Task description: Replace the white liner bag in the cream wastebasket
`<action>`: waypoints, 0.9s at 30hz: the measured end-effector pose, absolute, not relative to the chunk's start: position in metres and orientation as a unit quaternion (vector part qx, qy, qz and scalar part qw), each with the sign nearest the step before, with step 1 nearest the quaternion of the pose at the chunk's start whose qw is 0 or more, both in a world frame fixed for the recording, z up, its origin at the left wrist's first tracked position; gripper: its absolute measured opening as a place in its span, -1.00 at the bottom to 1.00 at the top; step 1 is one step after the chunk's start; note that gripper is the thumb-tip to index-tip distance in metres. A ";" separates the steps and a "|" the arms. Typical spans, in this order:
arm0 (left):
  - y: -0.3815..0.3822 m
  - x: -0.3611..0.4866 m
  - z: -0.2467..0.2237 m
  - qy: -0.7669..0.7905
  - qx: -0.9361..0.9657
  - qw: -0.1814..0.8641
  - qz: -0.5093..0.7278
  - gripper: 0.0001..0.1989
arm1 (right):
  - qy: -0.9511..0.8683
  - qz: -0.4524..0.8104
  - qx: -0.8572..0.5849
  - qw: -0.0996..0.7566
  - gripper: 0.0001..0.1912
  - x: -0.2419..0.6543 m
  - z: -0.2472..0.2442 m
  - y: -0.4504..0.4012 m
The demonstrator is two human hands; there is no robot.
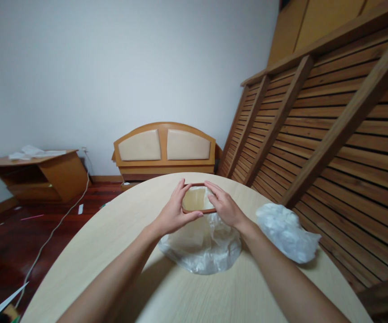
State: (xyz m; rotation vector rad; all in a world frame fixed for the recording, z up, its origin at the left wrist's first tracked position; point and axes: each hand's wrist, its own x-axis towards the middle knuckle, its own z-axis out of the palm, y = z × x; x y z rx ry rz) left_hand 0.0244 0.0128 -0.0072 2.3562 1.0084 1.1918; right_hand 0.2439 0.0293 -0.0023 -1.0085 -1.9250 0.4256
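I have both hands at the mouth of a container, and the piece in my grasp is its brown rim [209,211]. My left fingers [178,194] curve around the left end of this rim, with the thumb laid along the near side. My right fingers [217,193] hold the opposite end, some of them over the far edge. So neither hand is free; both are grasping the rim, rather lightly as it seems to me.

Below my fingers, a thin white bag [207,251] hangs outside the container and spreads on the counter [113,251] toward me. Some white film shows also inside the opening, just beside my right fingers. How much of the bag is caught under the rim, I cannot tell.

In my judgement, the step in hand is the seating of the rim, so that it keeps the bag at the mouth. The next move calls for even pressure from both sides, with the film kept smooth under the fingers. If one side is pushed harder, the rim could tilt, or the thin film could slip or tear.

A second plastic bundle [288,233] lies to the right of my right fingers, well apart from them, and neither hand touches it.
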 end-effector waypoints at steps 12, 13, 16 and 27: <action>0.020 0.028 -0.021 0.348 0.792 0.167 0.473 -0.32 | -0.766 0.136 -0.403 0.482 -0.38 0.235 -0.005 0.021; 0.020 0.028 -0.020 0.350 0.790 0.167 0.475 -0.35 | -0.766 0.132 -0.403 0.482 -0.37 0.234 -0.004 0.020; 0.016 0.028 -0.018 0.358 0.784 0.171 0.477 -0.35 | -0.756 0.140 -0.406 0.495 -0.34 0.230 -0.005 0.016; -0.032 0.038 -0.040 0.418 0.719 0.189 0.523 -0.22 | -0.730 0.234 -0.383 0.516 -0.02 0.226 -0.029 -0.019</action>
